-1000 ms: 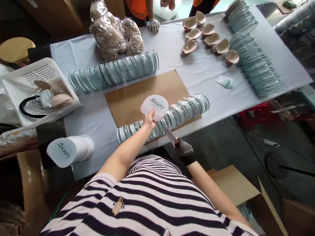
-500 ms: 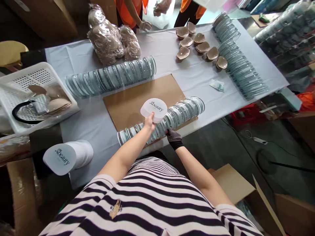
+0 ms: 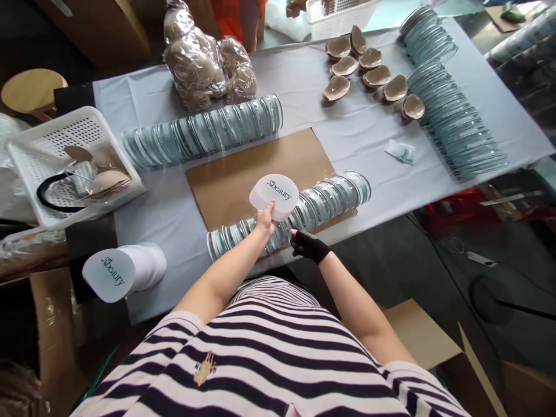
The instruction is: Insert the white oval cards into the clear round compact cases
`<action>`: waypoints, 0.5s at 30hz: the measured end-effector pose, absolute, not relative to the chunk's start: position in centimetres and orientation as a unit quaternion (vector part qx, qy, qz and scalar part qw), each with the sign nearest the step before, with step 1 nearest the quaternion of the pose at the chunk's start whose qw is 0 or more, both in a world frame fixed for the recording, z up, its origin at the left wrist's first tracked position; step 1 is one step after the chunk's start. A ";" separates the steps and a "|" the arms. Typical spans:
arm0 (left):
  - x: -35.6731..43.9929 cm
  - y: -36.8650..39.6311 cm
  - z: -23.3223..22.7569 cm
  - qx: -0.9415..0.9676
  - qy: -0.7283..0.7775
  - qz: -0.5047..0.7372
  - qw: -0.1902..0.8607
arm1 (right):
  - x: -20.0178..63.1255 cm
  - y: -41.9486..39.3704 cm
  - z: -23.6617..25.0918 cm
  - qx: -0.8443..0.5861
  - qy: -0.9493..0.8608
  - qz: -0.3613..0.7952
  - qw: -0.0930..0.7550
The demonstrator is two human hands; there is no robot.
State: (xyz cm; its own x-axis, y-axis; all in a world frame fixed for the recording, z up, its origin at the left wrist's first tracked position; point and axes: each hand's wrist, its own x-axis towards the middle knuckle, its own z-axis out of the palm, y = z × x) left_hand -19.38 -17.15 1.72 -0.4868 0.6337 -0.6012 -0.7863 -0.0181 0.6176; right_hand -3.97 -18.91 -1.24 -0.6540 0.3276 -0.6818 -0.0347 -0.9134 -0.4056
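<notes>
Presumably for easy reach, your left hand (image 3: 264, 222) grips white cards (image 3: 276, 188) near your right hand (image 3: 307, 245), whose hold is unclear.

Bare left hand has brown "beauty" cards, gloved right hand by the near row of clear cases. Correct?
Colour's wrong: the cards are white, as the head view shows. The bare left hand holds them; the gloved right hand is by the near clear cases.

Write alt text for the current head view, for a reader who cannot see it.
A person's bare left hand holds white cards printed "beauty" by a row of clear packages on a cardboard sheet; the black-gloved right hand is near the row. More package rows, beige cups and plastic-wrapped bundles lie beyond.
</notes>
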 end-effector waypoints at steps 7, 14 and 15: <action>-18.8 -16.7 1.8 -0.081 0.519 0.701 0.483 | -5.8 -19.0 0.3 -0.476 -0.306 0.823 0.041; -18.6 -17.0 2.8 -0.070 0.519 0.704 0.481 | -2.8 -15.9 3.3 -0.591 -0.682 0.396 0.170; -18.7 -17.4 3.1 -0.062 0.516 0.703 0.485 | -3.0 -15.1 3.6 -0.591 -0.676 0.379 0.222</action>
State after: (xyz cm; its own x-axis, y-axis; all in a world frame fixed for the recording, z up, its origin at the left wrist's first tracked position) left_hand -18.71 -17.38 3.08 -0.5208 0.6177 -0.5892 -0.7468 0.0047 0.6650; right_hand -3.00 -15.07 3.59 -0.2024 0.9680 -0.1486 0.6318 0.0131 -0.7750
